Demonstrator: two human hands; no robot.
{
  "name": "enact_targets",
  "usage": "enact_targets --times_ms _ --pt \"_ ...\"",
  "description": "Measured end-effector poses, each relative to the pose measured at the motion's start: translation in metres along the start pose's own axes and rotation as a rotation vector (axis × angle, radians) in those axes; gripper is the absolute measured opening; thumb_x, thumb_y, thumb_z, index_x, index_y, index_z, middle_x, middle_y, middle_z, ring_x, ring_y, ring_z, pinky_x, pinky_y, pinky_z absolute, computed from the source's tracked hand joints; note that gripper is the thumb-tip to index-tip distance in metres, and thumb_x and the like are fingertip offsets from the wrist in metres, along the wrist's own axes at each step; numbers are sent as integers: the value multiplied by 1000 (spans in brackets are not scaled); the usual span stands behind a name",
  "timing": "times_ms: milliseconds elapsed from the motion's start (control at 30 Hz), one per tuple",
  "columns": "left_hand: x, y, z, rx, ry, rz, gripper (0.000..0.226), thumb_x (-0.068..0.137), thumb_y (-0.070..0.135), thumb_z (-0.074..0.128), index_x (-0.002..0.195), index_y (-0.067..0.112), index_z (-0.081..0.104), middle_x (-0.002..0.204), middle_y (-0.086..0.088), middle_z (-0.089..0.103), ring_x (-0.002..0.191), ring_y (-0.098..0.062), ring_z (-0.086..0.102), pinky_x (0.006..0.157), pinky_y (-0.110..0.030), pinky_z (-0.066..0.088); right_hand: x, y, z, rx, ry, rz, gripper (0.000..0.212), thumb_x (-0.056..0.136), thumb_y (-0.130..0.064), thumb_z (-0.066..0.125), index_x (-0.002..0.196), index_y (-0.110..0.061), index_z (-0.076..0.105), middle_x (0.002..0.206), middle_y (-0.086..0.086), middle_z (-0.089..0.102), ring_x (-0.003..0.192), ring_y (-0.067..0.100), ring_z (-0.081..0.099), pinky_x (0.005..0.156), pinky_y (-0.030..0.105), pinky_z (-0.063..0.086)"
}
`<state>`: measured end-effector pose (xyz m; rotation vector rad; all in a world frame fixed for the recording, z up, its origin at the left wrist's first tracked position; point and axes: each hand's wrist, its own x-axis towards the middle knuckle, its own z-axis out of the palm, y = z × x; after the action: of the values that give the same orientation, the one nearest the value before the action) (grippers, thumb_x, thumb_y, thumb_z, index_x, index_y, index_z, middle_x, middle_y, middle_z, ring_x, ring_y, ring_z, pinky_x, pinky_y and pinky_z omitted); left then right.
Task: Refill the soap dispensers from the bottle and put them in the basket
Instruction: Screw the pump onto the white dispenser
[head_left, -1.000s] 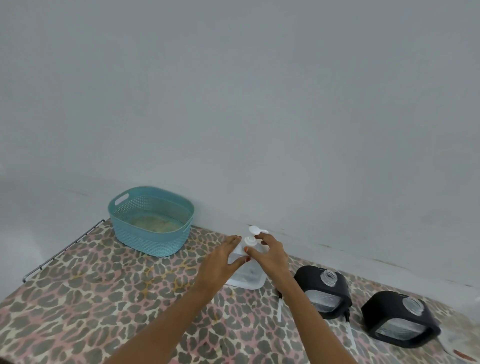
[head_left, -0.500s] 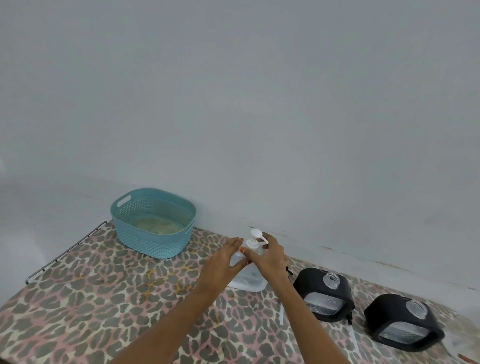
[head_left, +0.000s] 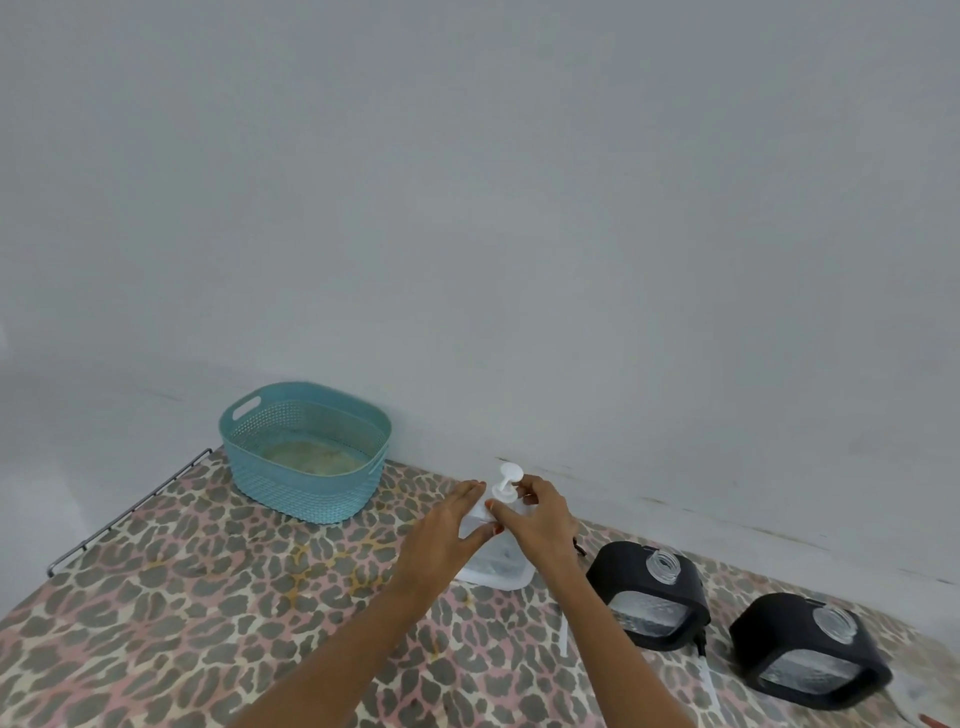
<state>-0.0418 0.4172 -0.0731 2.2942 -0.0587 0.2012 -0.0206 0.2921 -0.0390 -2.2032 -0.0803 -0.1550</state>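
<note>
The leopard-print bench (head_left: 208, 597) carries a teal basket (head_left: 306, 488) by the wall, with two open-necked black dispensers (head_left: 647, 577) (head_left: 810, 649) at the right. Between them stands the clear dispenser (head_left: 498, 569). The left hand (head_left: 447, 535) lies straight-fingered against its side, grip apart, and the right hand (head_left: 540, 519) has its grip clamped on the white pump (head_left: 506, 483).

Table (head_left: 208, 597): set against the wall (head_left: 519, 234).
Basket (head_left: 306, 493): back left on the table, near the wall.
Pump dispenser (head_left: 498, 564): centre back, right of the basket and well apart from it.
Left hand (head_left: 447, 530): flat against its left side.
Right hand (head_left: 540, 519): pinches its neck from the right.
Second dispenser (head_left: 649, 592): just right, nearer the front.
Third dispenser (head_left: 810, 649): further right, apart.
</note>
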Motion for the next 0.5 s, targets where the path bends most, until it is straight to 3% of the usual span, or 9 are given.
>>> enact_targets --times_ms 100,200,333,400,500 --pt "0 -2 0 1 -1 1 58 87 45 51 139 25 35 149 8 33 134 -11 37 106 -32 37 1 1 -6 -67 -89 -15 48 79 -28 69 123 -16 52 117 -5 53 113 16 48 89 23 31" --pt "-2 -2 0 -1 -1 9 58 86 50 51 138 28 37 145 11 38 129 -10 42 102 -35 43 3 4 -12 -96 -148 -26 42 80 -24 66 121 -18 56 125 -1 57 116 18 49 101 35 34" --pt "-2 1 -1 9 10 13 58 87 46 51 139 27 36 148 10 35 131 -11 40 103 -31 40 4 5 -10 -114 -84 -18 39 79 -28 68 115 -19 59 117 -3 62 110 15 52 93 29 33" --pt "-2 1 -1 13 8 15 58 88 43 51 140 25 33 149 9 32 134 -11 36 103 -28 36 3 4 -5 -133 -25 10 38 76 -33 70 111 -21 60 109 -6 62 106 13 53 96 32 32" --pt "-2 1 -1 3 1 20 57 89 41 51 141 25 32 150 8 30 135 -11 35 103 -26 34 -1 1 0 -117 34 42 36 75 -33 70 107 -21 59 101 -10 58 99 9 52 93 29 24"
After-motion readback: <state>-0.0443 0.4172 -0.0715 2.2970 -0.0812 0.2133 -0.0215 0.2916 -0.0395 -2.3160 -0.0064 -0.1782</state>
